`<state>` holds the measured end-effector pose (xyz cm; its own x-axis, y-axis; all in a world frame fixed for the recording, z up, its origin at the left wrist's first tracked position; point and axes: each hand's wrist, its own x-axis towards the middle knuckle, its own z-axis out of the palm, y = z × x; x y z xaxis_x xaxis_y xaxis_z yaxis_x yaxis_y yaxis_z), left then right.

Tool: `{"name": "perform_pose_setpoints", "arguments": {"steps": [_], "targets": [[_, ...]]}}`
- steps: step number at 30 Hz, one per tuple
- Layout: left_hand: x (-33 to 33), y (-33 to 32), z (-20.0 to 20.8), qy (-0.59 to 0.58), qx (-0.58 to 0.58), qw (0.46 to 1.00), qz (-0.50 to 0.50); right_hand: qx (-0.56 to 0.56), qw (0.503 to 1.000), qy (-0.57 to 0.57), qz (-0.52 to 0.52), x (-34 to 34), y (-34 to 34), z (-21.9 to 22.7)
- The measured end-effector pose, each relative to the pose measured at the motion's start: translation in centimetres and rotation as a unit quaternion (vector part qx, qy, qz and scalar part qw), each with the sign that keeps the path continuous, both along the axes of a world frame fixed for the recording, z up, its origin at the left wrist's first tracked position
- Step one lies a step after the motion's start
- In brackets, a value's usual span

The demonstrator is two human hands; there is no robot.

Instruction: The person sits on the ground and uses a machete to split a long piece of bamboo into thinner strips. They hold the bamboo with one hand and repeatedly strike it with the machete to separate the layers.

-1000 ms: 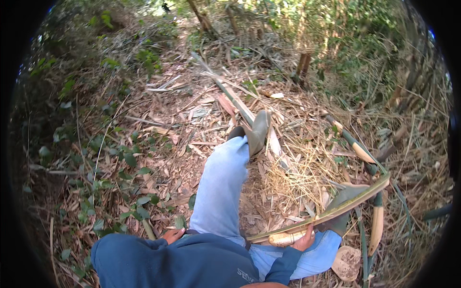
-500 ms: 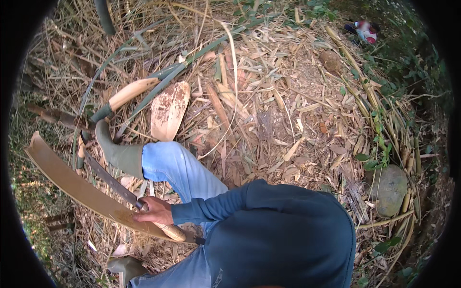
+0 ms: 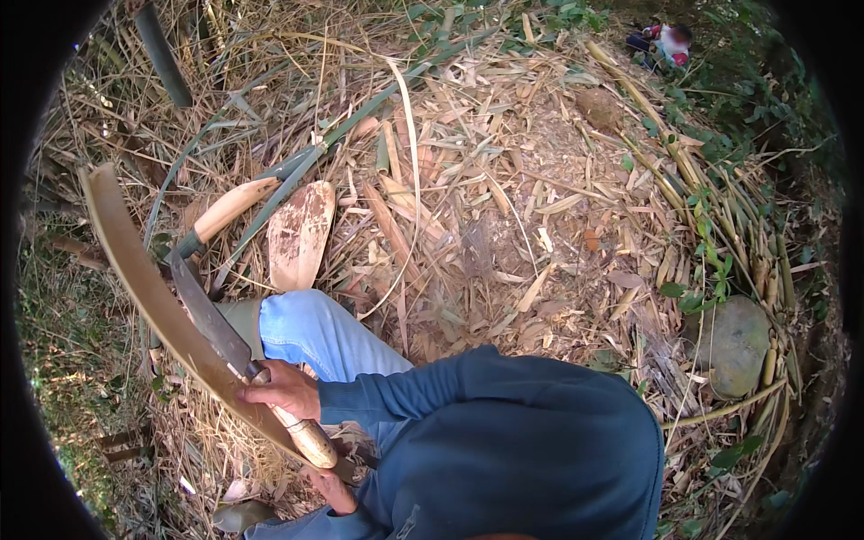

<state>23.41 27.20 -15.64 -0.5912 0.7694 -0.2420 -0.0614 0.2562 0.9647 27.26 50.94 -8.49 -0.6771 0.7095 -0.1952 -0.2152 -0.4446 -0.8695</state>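
Note:
My right hand [image 3: 286,391] is closed round the pale handle of a machete [image 3: 214,319]. Its dark blade points up and left, lying along a long curved bamboo strip [image 3: 148,288], and the hand's fingers touch that strip. My left hand [image 3: 333,492] is low by the strip's near end, closed on it; its fingers are partly hidden under the strip. The strip slants across in front of my jeans [image 3: 324,328] and covers much of a green boot [image 3: 241,324].
Dry leaves and shavings cover the ground. Beyond my knee lie a pale bamboo sheath [image 3: 301,234] and a green bamboo stem [image 3: 236,207]. A rounded stone [image 3: 733,346] sits at right beside bundled stems [image 3: 693,175]. Another person [image 3: 661,43] is far off at upper right.
The bamboo strip and the machete have swung to a steeper slant, their far ends moving up and right. My left hand has come into sight. The whole view has shifted slightly.

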Motion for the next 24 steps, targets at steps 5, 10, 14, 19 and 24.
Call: {"name": "perform_pose_setpoints", "arguments": {"steps": [5, 10, 14, 19, 24], "targets": [[0.0, 0.3, 3.6, -0.199, 0.037, 0.979, -0.038, -0.067, 0.995, -0.055, 0.05, -1.6, -0.8, -2.2], [-1.5, -0.5, 5.7, -0.472, -0.01, 0.878, 0.073, -0.144, 0.988, -0.046, 0.019, 0.3, -1.3, -1.5], [-4.2, -1.1, 5.8, -0.502, 0.014, 0.849, 0.166, 0.033, 0.987, -0.109, 0.114, -0.1, 1.7, -1.9], [-5.3, -5.7, 3.3, 0.031, -0.211, 0.951, 0.224, 0.37, 0.921, -0.112, 0.055, -3.6, 4.8, 3.6], [-6.8, -4.8, 6.9, 0.234, -0.379, 0.879, 0.172, 0.264, 0.954, 0.121, -0.079, -11.4, 3.8, 1.1]]}}
